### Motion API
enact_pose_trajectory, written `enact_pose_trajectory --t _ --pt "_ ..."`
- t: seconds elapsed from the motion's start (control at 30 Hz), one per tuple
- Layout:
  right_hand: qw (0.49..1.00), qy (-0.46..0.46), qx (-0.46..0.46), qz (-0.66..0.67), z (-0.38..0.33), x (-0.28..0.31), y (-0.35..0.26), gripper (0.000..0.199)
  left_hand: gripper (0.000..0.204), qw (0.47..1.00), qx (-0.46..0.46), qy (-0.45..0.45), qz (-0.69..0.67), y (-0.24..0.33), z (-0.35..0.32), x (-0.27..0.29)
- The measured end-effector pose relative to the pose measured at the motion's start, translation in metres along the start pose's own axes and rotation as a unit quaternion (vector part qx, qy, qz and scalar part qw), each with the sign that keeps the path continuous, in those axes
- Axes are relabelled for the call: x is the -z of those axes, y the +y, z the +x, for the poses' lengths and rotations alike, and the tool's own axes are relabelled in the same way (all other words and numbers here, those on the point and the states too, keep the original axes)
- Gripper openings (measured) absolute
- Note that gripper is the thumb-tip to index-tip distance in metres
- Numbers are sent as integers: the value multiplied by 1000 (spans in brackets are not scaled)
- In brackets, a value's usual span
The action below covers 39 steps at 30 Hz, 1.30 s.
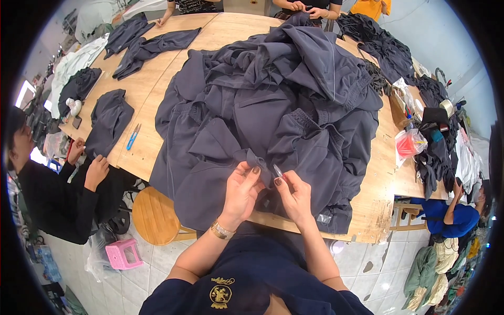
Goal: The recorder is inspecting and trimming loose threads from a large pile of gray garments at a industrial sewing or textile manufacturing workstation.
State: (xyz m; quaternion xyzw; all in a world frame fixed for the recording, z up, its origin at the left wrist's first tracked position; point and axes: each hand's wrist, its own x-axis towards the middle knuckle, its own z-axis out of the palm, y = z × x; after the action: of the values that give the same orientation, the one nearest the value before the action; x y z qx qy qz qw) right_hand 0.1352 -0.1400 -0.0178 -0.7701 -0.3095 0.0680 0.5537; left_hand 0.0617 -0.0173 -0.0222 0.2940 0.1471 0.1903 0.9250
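A large heap of dark grey trousers (262,113) with elastic waistbands covers the table in front of me. My left hand (242,191), with a watch at the wrist, pinches a raised edge of the near garment (253,161) between thumb and fingers. Just to its right, my right hand (294,198) is closed around a pair of small thread snips (277,170). Only the pointed metal tip and a bit of the body show; the rest is hidden in my fingers. The tip points up and left, close beside the pinched cloth.
Blue-handled snips (133,137) lie on the wooden table (149,113) to the left. A person at left handles a dark garment (109,122); others work at the far side and right. A round wooden stool (157,215) and a pink plastic stool (124,254) stand at lower left.
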Motion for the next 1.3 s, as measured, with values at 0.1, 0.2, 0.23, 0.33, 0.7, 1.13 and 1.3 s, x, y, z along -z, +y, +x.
enact_pose_trajectory --t 0.1,0.2,0.23,0.33,0.7,1.13,1.3 --pt "999 29 14 -11 -1 0 2 28 16 1000 7 9 -3 1 1 0" --pt "996 36 57 -65 -1 0 -2 28 17 1000 11 11 -3 2 0 0" --pt "992 37 79 -94 -1 0 -3 28 17 1000 11 11 -3 2 0 0" --pt "990 33 88 -102 -2 0 -2 29 17 1000 12 8 -15 2 0 1" --pt "999 -27 6 -16 -2 1 6 33 15 1000 7 -7 5 1 1 1" --pt "998 -10 27 -56 2 3 3 31 16 1000 -6 -8 11 -1 1 0" --pt "998 8 35 -51 -1 3 1 28 16 1000 1 5 22 0 2 1"
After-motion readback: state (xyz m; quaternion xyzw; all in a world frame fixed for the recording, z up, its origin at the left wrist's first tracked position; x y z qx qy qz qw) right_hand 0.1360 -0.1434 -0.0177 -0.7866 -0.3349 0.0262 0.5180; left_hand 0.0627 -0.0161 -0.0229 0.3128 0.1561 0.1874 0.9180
